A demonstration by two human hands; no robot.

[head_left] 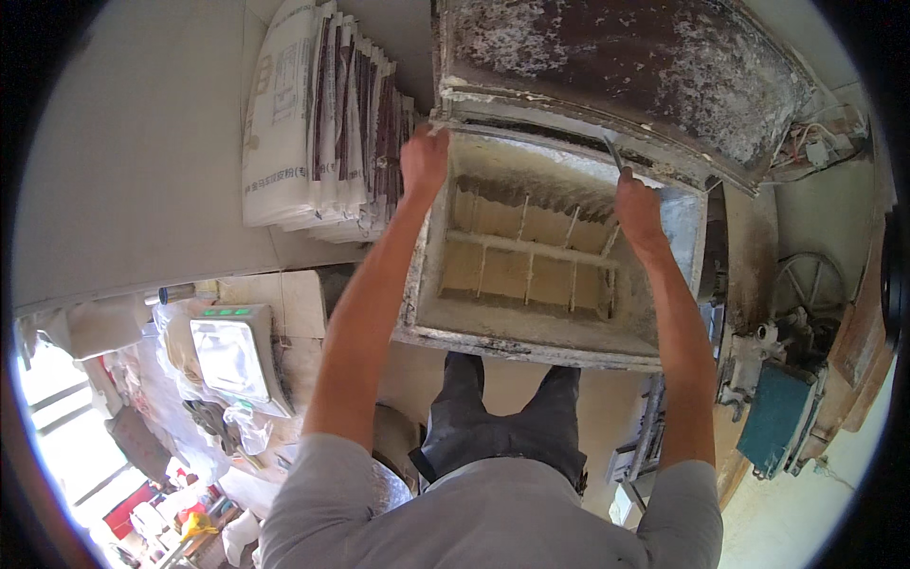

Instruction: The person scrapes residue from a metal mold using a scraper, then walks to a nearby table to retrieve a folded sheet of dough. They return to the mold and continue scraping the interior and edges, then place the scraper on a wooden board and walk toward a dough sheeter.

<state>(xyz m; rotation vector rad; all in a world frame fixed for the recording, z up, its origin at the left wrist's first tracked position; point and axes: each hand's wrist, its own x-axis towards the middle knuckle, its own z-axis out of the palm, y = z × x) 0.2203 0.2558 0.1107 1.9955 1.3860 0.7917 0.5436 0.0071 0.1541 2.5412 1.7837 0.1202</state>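
In front of me stands a wide, flour-dusted metal trough [531, 347], probably a mixing machine's bin. Inside it a whitish shaft [517, 245] runs across, with several thin rods sticking out to both sides. My left hand [425, 163] is closed at the far left corner of the rim; whether it grips the rim or something small there is hidden. My right hand [639, 211] is wrapped round the handle of a thin-bladed scraper or knife [612, 150]. Its blade points away from me, toward the far rim. A crusted brown lid [626, 57] stands raised behind the trough.
Folded white sacks [294, 133] hang in a thick stack at the far left. A scale [232, 353] with green displays stands on the left-hand bench. To the right are a spoked wheel [809, 284], a green metal box [775, 417] and loose wiring [806, 142].
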